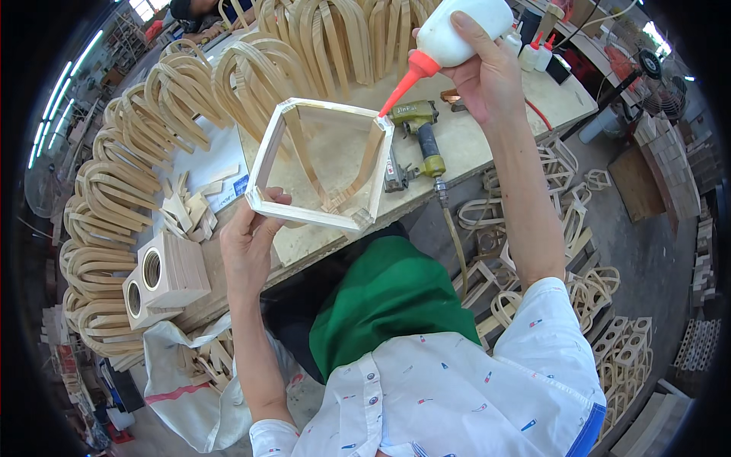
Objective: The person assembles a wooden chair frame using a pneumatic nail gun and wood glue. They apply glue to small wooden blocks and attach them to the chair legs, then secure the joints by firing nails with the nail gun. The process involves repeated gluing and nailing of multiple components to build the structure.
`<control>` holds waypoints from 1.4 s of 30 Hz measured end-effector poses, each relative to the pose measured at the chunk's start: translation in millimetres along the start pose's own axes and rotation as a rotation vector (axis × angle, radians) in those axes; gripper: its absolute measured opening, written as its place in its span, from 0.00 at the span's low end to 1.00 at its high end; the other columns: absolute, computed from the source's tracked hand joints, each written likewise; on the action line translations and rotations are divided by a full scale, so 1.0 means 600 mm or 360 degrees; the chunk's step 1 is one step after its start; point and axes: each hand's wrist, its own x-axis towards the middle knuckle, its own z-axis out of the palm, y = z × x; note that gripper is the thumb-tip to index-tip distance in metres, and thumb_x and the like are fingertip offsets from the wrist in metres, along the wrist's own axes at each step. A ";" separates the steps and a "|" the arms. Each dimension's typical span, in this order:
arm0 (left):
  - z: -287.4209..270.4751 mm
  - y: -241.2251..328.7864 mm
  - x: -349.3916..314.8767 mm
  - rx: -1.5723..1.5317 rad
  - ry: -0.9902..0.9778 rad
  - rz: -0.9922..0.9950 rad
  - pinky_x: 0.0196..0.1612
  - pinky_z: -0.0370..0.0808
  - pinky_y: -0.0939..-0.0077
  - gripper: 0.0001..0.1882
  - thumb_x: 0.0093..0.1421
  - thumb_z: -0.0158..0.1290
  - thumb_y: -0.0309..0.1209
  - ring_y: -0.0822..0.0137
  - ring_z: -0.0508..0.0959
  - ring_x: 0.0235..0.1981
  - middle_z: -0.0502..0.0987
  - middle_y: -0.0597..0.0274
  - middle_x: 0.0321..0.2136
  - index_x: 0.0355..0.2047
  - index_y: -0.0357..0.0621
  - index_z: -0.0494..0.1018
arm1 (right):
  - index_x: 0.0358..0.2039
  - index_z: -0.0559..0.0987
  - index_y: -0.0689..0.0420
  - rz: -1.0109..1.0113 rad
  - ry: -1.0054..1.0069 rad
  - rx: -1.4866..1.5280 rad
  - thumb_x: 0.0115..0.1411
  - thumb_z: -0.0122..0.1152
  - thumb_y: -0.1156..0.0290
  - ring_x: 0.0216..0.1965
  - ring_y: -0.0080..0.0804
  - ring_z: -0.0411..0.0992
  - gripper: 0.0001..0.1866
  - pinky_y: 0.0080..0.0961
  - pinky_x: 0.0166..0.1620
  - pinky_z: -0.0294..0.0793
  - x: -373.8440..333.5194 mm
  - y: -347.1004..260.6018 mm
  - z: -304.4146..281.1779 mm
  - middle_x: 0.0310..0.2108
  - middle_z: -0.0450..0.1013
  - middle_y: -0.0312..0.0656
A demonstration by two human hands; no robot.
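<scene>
My left hand [255,232] grips the lower left corner of a pale wooden five-sided frame [308,215], tilted above the workbench. In my right hand [487,76] is a white squeeze bottle [466,36], tipped so its long red nozzle [402,84] points down and left. The nozzle tip is at the frame's upper right corner; whether it touches the wood I cannot tell. Two wooden strips [367,161] show inside the frame, meeting in a V near its lower side. A green air nail gun [415,114] lies on the bench just right of the frame.
Bent wooden arches [327,38] stand along the bench's far and left sides. Wood scraps [190,212] and blocks with round holes [179,268] are at left, above a white sack [194,396]. Small bottles [531,55] stand far right. An air hose [457,244] hangs over the front edge.
</scene>
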 end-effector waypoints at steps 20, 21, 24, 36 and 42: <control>0.011 0.008 0.006 0.0037 0.0110 -0.0049 0.39 0.71 0.83 0.15 0.57 0.59 0.22 0.79 0.75 0.35 0.78 0.68 0.32 0.46 0.35 0.75 | 0.54 0.64 0.67 -0.0011 0.0020 -0.0027 0.63 0.57 0.66 0.48 0.51 0.74 0.24 0.49 0.50 0.78 -0.078 -0.025 0.023 0.47 0.71 0.53; 0.011 0.009 0.006 0.0060 0.0108 -0.0057 0.39 0.70 0.83 0.15 0.57 0.59 0.22 0.79 0.75 0.35 0.78 0.68 0.32 0.46 0.35 0.75 | 0.54 0.64 0.67 0.0028 -0.0019 -0.0010 0.63 0.57 0.65 0.48 0.50 0.74 0.24 0.49 0.50 0.78 -0.084 -0.026 0.031 0.46 0.72 0.53; 0.010 0.011 0.007 0.0079 0.0085 -0.0074 0.40 0.70 0.83 0.15 0.58 0.59 0.23 0.79 0.75 0.35 0.78 0.68 0.32 0.46 0.35 0.75 | 0.54 0.64 0.67 0.0090 -0.0040 0.0009 0.64 0.56 0.64 0.48 0.49 0.74 0.24 0.48 0.50 0.78 -0.096 -0.023 0.047 0.44 0.73 0.53; 0.014 0.011 0.007 0.0016 0.0079 -0.0011 0.38 0.70 0.83 0.13 0.58 0.59 0.22 0.79 0.74 0.34 0.77 0.68 0.33 0.44 0.35 0.75 | 0.51 0.67 0.67 0.0059 -0.0057 -0.0136 0.63 0.58 0.63 0.47 0.45 0.75 0.23 0.45 0.50 0.78 -0.099 -0.018 0.046 0.43 0.73 0.51; 0.014 0.012 0.007 0.0047 0.0088 -0.0031 0.38 0.70 0.82 0.13 0.58 0.58 0.22 0.79 0.73 0.33 0.77 0.68 0.31 0.44 0.34 0.75 | 0.51 0.67 0.67 -0.0116 0.0042 -0.0184 0.62 0.59 0.66 0.46 0.45 0.76 0.22 0.44 0.49 0.79 -0.082 -0.031 0.033 0.44 0.73 0.50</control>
